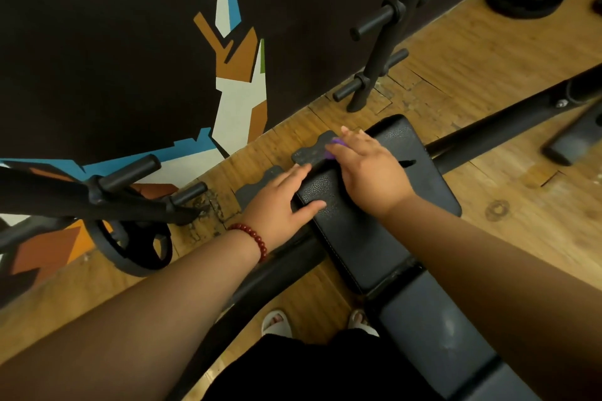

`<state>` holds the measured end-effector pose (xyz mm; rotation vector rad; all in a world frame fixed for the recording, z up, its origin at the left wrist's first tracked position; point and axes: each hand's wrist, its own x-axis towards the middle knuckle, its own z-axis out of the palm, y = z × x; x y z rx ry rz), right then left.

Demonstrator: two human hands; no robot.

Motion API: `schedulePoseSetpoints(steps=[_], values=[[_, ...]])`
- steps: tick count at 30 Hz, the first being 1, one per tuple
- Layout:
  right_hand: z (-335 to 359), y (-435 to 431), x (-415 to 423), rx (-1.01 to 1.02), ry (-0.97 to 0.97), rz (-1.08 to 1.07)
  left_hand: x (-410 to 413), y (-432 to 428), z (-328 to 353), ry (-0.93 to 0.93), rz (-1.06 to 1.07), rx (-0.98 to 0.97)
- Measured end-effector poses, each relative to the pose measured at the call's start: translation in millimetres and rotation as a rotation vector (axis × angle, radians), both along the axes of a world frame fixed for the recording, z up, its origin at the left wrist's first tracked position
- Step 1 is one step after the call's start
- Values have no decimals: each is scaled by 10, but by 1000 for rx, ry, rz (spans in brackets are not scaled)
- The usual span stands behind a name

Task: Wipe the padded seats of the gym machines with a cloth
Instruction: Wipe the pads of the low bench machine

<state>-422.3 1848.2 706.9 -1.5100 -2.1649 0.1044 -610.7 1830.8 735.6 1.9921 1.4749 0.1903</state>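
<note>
Now, hands on padded seat (358, 231).
Flat right hand (368, 169) presses purple cloth (336, 143) at seat's far end; flat left hand (280, 202) rests on seat's edge.

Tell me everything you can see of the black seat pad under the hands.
The seat pad is black, with a pebbled, leather-like cover and rounded corners, lying on a dark frame above the wooden floor. The left hand rests flat on its left edge. The right hand presses a purple cloth at its far edge. A greyer pad adjoins its near end.
</note>
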Motion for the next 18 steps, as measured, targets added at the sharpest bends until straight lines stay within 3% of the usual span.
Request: schedulePoseSetpoints(steps=[4, 7, 12, 16, 18], values=[[-86, -374, -154, -14, 87, 144, -4, -43, 16, -22, 19, -30], [-91, -303, 4, -10, 29, 251, -9, -36, 60, -18, 21, -49], [-14, -146, -165, -29, 31, 78, -31, -24, 128, 0, 2, -102], [-148, -468, -226, -11, 76, 244, -3, -69, 127, -27, 52, -144], [-143, -400, -73, 37, 0, 312, -1, -79, 139, -25, 68, -148]])
